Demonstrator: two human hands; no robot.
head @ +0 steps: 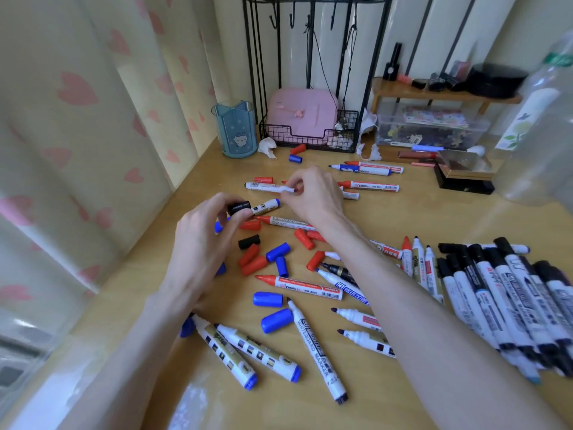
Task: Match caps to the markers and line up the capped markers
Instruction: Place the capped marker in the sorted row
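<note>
While the left hand [204, 231] pinches a short black plastic cap [239, 207] between thumb and fingertips, the right hand [313, 197] pinches one end of a white-barrelled marker [266, 186] lying just beyond that cap — both hands grasping. Loose red and blue plastic caps [278, 252] lie scattered below the hands on the wooden desk [403, 218]; a row of black-capped white markers [502, 293] sits right of the right forearm.
</note>
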